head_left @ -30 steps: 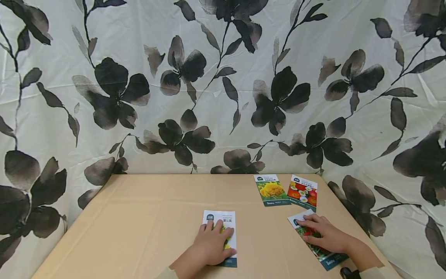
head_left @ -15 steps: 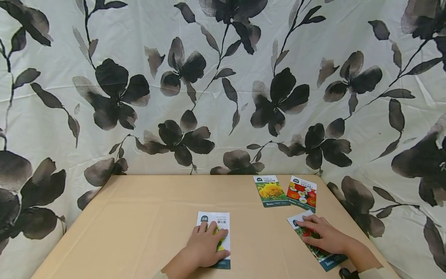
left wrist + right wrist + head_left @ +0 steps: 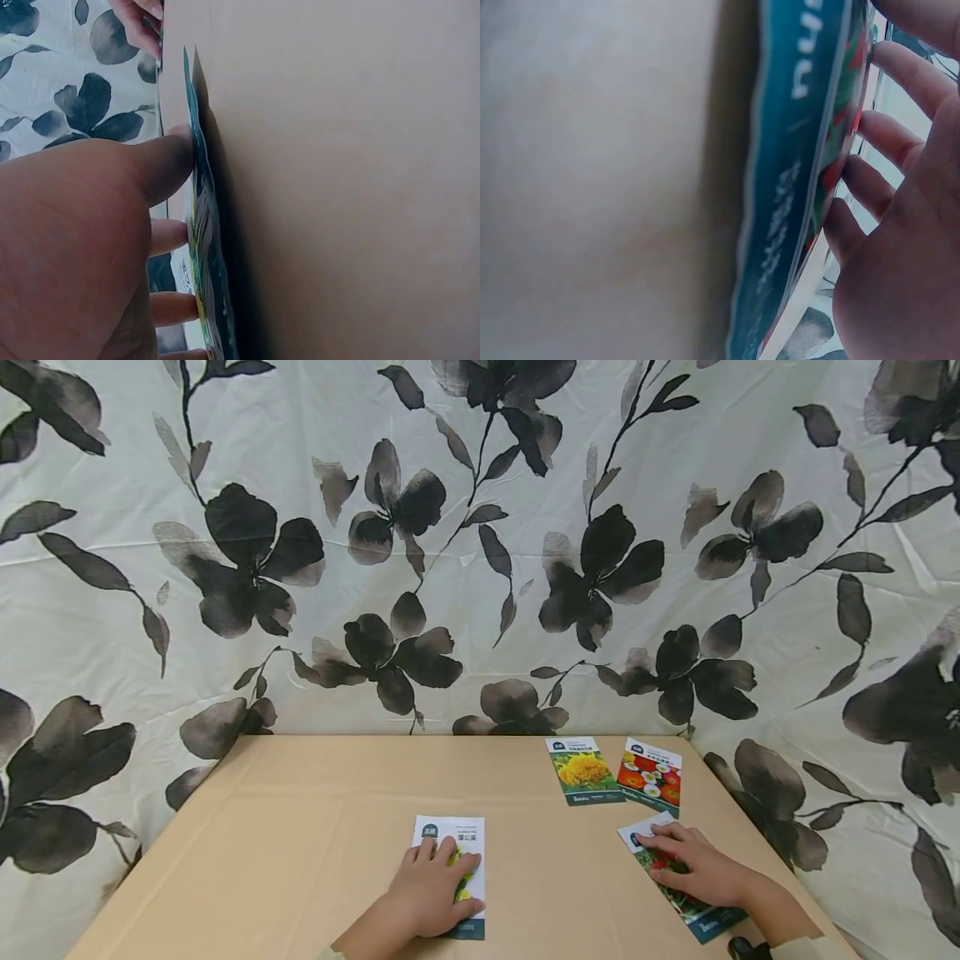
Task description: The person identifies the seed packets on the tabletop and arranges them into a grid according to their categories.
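In the head view, my left hand lies on a white seed packet with a yellow flower picture and a teal bottom strip. Its thumb and fingertips press down on the packet's face, as the left wrist view shows along the packet. Over at the right, my right hand rests its extended fingers on another seed packet, red and green with a teal strip, lying at a slant. The right wrist view has those fingertips touching the packet's front. Both hands hide part of their packets' pictures.
Two more seed packets lie at the back right of the table: one with a yellow flower, one with red and white flowers. Their lower corners meet. A floral cloth hangs behind the table's back edge.
My left hand has slid its packet a short way left across the table. The right hand and the other packets have stayed in place.
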{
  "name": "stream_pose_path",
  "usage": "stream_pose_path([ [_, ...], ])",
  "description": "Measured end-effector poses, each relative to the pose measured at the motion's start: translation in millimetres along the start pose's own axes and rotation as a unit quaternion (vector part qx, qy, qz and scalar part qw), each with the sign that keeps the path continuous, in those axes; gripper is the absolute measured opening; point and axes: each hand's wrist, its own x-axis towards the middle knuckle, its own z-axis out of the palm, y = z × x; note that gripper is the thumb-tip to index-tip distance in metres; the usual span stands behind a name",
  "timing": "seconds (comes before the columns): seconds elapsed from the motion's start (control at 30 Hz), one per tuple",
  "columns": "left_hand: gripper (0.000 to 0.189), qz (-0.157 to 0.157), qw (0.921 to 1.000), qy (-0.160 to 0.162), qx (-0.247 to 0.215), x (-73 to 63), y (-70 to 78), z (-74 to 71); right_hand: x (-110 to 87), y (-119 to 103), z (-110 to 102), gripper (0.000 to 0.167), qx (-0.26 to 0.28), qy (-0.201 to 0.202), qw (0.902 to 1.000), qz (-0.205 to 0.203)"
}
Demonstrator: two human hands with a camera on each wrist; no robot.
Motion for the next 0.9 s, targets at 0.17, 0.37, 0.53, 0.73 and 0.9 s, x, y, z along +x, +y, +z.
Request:
stream_pose_path([
  [0.17, 0.066, 0.009, 0.9999, 0.008, -0.005, -4.5, -4.3, 0.3, -2.8, -2.2, 0.9, 0.059, -0.004, 0.001, 1.0, 0.007],
  [0.37, 0.067, 0.009, 0.9999, 0.0, -0.008, -9.2, -8.2, -1.3, -4.9, -3.0, 3.1, 0.059, -0.006, 0.0, 1.0, 0.007],
  [0.53, 0.068, 0.009, 0.9999, 0.007, -0.009, -11.0, -12.5, 0.3, -5.6, -3.1, 3.4, 0.059, -0.003, 0.002, 1.0, 0.007],
  [0.73, 0.067, 0.008, 0.9999, 0.006, -0.011, -13.3, -17.4, 0.2, -5.7, -3.2, 4.3, 0.059, -0.001, 0.003, 1.0, 0.004],
  [0.9, 0.066, 0.004, 0.9998, 0.001, -0.017, -15.7, -18.6, -4.6, -4.7, -3.0, 4.3, 0.059, -0.002, 0.002, 1.0, 0.008],
])
